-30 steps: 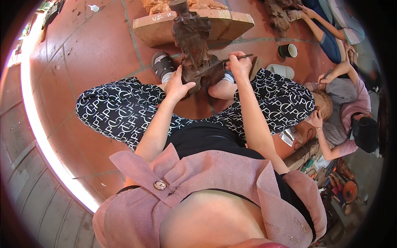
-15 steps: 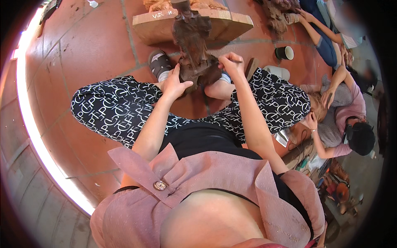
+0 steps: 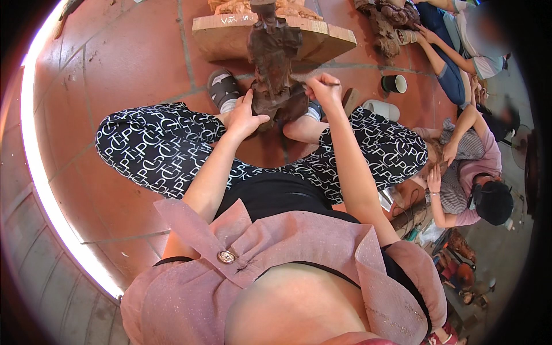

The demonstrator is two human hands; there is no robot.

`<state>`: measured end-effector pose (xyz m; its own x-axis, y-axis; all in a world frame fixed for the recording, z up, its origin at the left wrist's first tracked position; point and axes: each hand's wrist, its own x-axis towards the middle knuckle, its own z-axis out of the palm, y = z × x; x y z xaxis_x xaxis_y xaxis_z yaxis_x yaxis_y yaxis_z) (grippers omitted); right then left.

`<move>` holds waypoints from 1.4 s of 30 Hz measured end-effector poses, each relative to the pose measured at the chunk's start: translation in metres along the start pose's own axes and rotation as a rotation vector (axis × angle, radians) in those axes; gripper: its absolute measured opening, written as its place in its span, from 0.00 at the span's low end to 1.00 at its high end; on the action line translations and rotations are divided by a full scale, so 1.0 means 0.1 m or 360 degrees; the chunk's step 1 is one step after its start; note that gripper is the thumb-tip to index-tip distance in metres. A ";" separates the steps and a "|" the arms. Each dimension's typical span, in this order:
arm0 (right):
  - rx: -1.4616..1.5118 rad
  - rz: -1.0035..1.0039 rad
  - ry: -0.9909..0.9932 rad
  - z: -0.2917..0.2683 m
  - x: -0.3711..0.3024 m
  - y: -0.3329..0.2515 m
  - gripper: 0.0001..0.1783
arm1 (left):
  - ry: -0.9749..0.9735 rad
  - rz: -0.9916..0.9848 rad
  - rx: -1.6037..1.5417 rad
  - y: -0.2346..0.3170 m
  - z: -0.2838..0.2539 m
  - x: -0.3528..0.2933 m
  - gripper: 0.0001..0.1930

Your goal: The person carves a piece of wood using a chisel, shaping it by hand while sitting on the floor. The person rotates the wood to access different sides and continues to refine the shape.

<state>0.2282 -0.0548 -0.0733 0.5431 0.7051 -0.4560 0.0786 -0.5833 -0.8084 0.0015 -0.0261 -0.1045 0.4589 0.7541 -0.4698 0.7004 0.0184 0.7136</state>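
A dark brown carved wooden figure (image 3: 275,54) stands upright on the floor between my feet, its wider base towards me. My left hand (image 3: 246,118) grips the left side of that base, fingers along the wood and thumb over the near edge. On the other side my right hand (image 3: 325,92) is closed round a thin dark tool (image 3: 333,84). Only a short end of it sticks out past the fingers, so its kind cannot be made out. The right fingertips are close against the base; whether the tool's tip touches the wood is hidden.
Behind the figure lies a thick wooden block (image 3: 224,37) with orange carving on it. A dark cup (image 3: 394,84) and a pale rounded object (image 3: 381,109) lie to the right. Co-workers sit at right, one in a black cap (image 3: 494,202), near scattered tools (image 3: 460,270).
The whole view has shifted slightly. Both my hands keep their places on the figure and the tool. At right, the capped co-worker's hands have moved a little.
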 end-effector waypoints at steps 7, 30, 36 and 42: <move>-0.0103 0.0004 -0.0061 -0.04 -0.12 0.08 0.07 | 0.0014 -0.0021 0.0070 -0.06 0.03 0.00 0.46; 0.0829 -0.0161 0.0235 0.13 0.30 0.74 0.13 | 0.0491 0.0271 -0.0963 0.25 0.07 0.59 0.34; 0.0263 -0.0406 0.0352 0.48 0.27 0.83 0.13 | 0.0238 0.0282 -0.1268 0.21 0.00 0.61 0.28; 0.0350 -0.0528 0.0065 0.59 0.43 0.93 0.13 | -0.0041 0.0152 -0.1664 0.01 -0.06 0.71 0.26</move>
<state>0.2098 -0.0553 -0.1900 0.5515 0.8214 -0.1452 0.0770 -0.2235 -0.9717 0.0318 0.0310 -0.1341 0.5076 0.7682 -0.3901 -0.1550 0.5268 0.8357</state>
